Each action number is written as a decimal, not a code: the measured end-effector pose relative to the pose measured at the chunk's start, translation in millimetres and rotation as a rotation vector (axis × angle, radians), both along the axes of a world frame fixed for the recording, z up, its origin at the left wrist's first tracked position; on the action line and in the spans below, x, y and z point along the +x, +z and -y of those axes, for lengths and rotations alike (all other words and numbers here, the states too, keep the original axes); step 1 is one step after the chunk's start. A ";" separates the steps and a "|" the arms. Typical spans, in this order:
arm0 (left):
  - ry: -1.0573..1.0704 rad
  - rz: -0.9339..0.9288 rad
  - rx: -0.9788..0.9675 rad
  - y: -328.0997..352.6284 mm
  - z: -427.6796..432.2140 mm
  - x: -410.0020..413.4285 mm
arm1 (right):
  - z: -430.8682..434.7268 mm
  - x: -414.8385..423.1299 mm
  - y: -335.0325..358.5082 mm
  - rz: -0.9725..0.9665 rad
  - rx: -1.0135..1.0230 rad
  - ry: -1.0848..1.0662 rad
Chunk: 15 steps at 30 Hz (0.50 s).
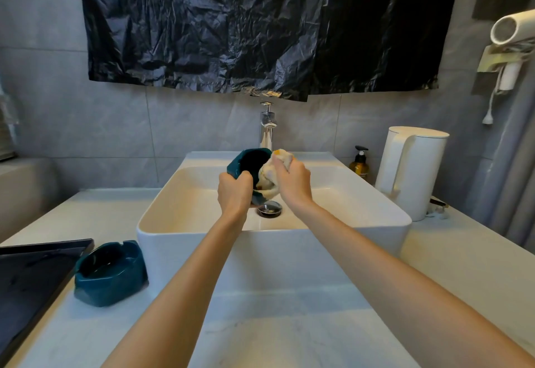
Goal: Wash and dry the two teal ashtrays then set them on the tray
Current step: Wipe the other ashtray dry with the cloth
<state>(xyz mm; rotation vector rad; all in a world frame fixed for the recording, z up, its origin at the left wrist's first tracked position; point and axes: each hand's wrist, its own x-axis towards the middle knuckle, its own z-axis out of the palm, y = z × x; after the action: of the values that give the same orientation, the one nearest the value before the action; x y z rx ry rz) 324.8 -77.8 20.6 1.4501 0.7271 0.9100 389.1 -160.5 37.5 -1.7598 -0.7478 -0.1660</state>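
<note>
Teal ashtray [246,162] tipped on its side over the white sink [362,211], opening facing right. Left hand [234,191] holds it, fingers curled round its near wall. Right hand [293,182] fingers bunched tight round a pale yellow cloth [270,176], which is pressed into the ashtray's bowl. Both are above the drain [269,210], in front of the chrome faucet [267,127]. Second teal ashtray [111,273] upright on the tabletop [260,309] left of the sink, just beside the black tray [31,275], not on it. White kettle [411,170] and amber pump bottle [359,162] stand right of the sink.
</note>
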 end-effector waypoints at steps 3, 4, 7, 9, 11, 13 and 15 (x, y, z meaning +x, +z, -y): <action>0.055 -0.003 0.102 3.0 8.3 -6.8 | -8.0 -7.2 -8.7 -0.204 0.051 0.019; 0.065 -0.006 0.156 2.7 9.9 -7.8 | -10.7 -4.3 -10.8 -0.316 0.051 0.006; 0.050 -0.052 0.331 1.8 13.1 -8.4 | -11.8 9.8 -11.6 -0.605 0.004 0.003; 0.026 -0.064 0.370 1.5 15.0 -7.1 | -8.4 20.5 -8.7 -0.552 -0.086 -0.003; 0.016 -0.059 0.385 1.1 16.3 -6.7 | -4.8 27.3 -2.2 -0.259 -0.251 -0.061; 0.025 -0.061 0.398 0.2 14.8 -5.7 | 0.3 30.1 5.5 0.029 -0.382 -0.109; 0.030 -0.066 0.413 0.0 12.5 -4.4 | 3.5 30.8 11.5 0.244 -0.504 -0.191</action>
<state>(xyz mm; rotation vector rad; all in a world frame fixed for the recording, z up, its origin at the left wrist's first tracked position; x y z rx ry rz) 320.4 -90.3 20.6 1.8424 0.6331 1.0832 419.9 -164.0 49.0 -2.3225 -0.8451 -0.3501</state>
